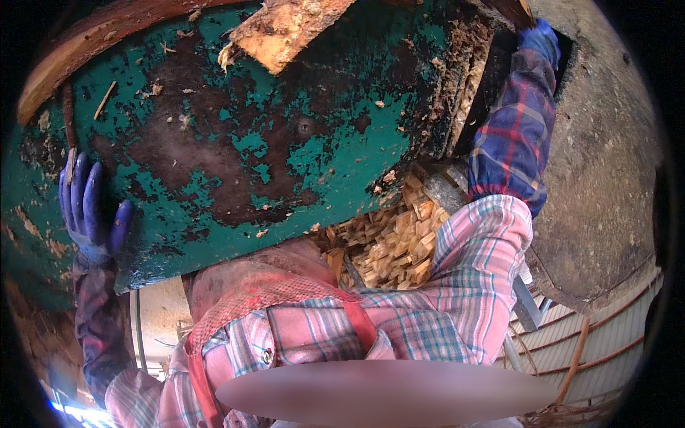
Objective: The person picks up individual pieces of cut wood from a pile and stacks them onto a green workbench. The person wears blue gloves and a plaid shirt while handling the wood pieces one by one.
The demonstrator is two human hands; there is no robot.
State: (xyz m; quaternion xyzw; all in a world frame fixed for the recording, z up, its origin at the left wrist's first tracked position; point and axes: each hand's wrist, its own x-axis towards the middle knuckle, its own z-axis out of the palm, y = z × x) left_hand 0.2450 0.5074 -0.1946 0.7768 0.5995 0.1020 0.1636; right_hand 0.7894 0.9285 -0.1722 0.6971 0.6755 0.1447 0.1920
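At the left, my left hand [89, 207], in a purple glove, rests flat with its fingers stretched out on a worn green board [300, 171]. A thin wood strip [69, 143] runs up from its fingers. Far up on the right, my right hand [540, 44], in a blue glove, is curled at the end of a dark brown piece of wood [515, 11]; its fingertips are mostly hidden. A rough, light-coloured slab of wood [278, 36] lies on the board's far side, apart from both hands.
Curved timber [107, 43] borders the board at the upper left. Splintered wood pieces [464, 89] stand by its right edge. Below lies a heap of cut wood pieces [399, 242]. A grey, worn panel [599, 178] stands right of my right arm. Chips and a small stick [105, 100] litter the board.
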